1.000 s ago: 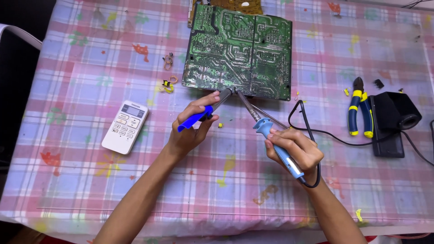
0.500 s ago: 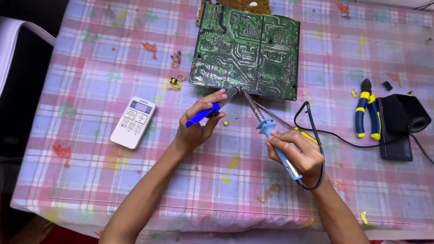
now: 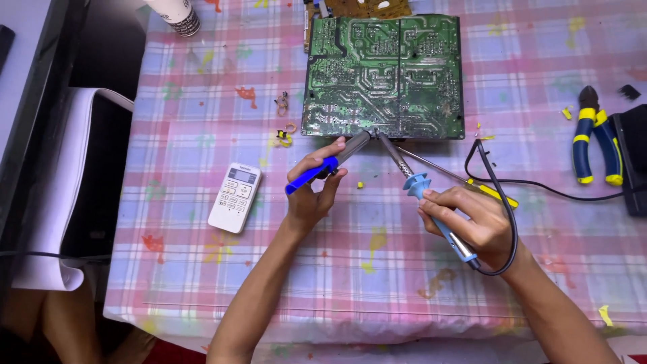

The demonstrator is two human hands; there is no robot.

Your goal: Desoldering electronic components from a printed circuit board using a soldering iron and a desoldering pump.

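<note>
Left of my fingers lies a flat white plastic remote [image 3: 234, 197] on the checked cloth [image 3: 189, 269]. My left hand [image 3: 311, 195] pinches a slim blue-handled desoldering pump [image 3: 328, 164], its grey barrel tip touching the near edge of the green circuit board [image 3: 384, 67]. My right hand [image 3: 472, 224] is clenched round the soldering iron [image 3: 431, 199], its metal shaft meeting the same spot. Beyond my right fingers lie blue-and-yellow pliers [image 3: 594, 138].

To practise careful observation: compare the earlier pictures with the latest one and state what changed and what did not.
Only the camera's view shifted. The left hand still holds the blue-handled tool and the right hand the soldering iron, both tips meeting at the near edge of the green circuit board. The remote control and pliers stayed put.
</note>
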